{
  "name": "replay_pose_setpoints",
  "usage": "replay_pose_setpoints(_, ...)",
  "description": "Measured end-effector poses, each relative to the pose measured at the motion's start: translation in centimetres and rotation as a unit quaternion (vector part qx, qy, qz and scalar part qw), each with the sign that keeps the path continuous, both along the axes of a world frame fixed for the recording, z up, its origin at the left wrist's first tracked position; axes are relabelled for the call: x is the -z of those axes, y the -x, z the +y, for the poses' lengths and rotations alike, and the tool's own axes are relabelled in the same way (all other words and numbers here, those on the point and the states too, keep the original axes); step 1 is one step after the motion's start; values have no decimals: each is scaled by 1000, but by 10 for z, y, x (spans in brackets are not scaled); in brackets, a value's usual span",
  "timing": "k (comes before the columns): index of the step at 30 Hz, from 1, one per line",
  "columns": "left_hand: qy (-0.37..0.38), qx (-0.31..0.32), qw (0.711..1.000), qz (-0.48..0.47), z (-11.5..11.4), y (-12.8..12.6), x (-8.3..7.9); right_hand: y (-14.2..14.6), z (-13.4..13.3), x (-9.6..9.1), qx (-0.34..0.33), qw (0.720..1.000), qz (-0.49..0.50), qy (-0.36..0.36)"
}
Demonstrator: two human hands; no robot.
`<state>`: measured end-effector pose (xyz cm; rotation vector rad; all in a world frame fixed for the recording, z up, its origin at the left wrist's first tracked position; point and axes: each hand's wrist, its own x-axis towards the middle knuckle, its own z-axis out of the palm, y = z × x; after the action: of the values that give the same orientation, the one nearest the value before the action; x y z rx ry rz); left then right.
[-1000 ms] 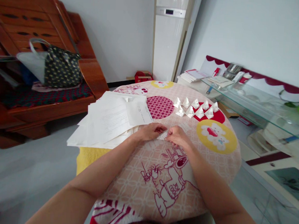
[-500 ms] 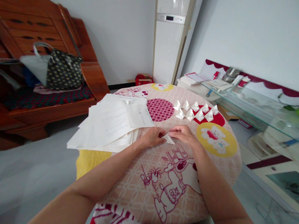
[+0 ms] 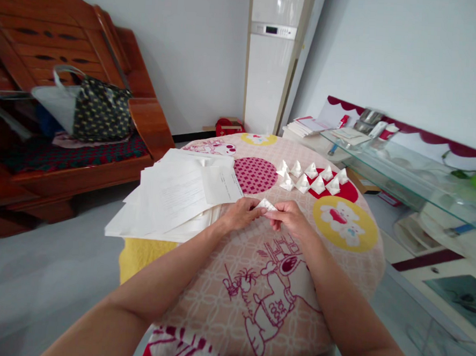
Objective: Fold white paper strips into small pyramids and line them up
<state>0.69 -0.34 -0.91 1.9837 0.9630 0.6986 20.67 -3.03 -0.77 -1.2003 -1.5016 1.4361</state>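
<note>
Between my hands is a small folded piece of paper (image 3: 266, 205), white with print on it, its point facing away from me. My left hand (image 3: 242, 213) pinches its left corner, and my right hand (image 3: 290, 217) grips the right corner with thumb and fingers. Beyond them to the right, several folded paper shapes (image 3: 319, 184) with pointed tips stand in two rows on the tablecloth (image 3: 230, 301). Close to my left hand lies a spread stack of paper sheets (image 3: 176, 195), some printed.
A wooden bench (image 3: 61, 172) holding a dark patterned bag (image 3: 100, 110) stands at the left. On the right is a glass-topped cabinet (image 3: 408, 167) with papers and containers. A tall white air conditioner (image 3: 268, 78) stands behind the round table.
The folded paper has been turned so its point faces away from me, and it appears lifted off the cloth. My right hand has shifted slightly nearer and now grips its corner.
</note>
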Motion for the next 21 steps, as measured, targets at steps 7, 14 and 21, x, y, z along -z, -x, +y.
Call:
replay_pose_setpoints(7, -21, -29, 999, -19, 2, 1, 1, 3, -1, -1, 19, 999, 38, 0)
replay_pose_setpoints(14, 11, -80, 995, -61, 2, 0, -2, 0, 0, 0, 38, 999, 34, 1)
replay_pose_setpoints(21, 28, -71, 992, -97, 1, 1, -2, 1, 1, 2, 57, 997, 34, -26)
